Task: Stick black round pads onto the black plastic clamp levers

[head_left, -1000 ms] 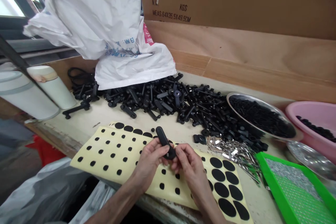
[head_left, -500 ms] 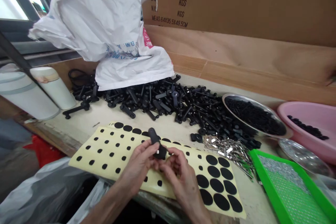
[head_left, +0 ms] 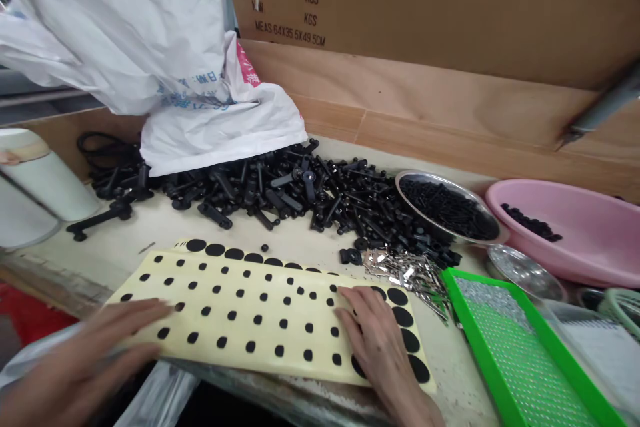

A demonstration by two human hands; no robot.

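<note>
A yellow backing sheet with rows of small black pads lies along the table's front edge. Under and behind it are sheets with larger black round pads. My right hand rests over the right part of the sheet, fingers extended and thumb apart. At the sheet's left end is my left hand, smeared by motion, its fingers stretched out with nothing visible in them. Beyond the sheet lies a heap of black plastic arm-shaped parts. One tiny black piece sits alone between heap and sheet.
A white plastic bag leans over the heap. Small metal pieces lie near a green tray. Behind are a steel bowl of black parts and a pink basin. Bottles stand left; a screwdriver-like tool hangs right.
The black part that was in my hands is out of them. My left hand has moved left and my right hand right, onto the sheet. The view has shifted to the right.
</note>
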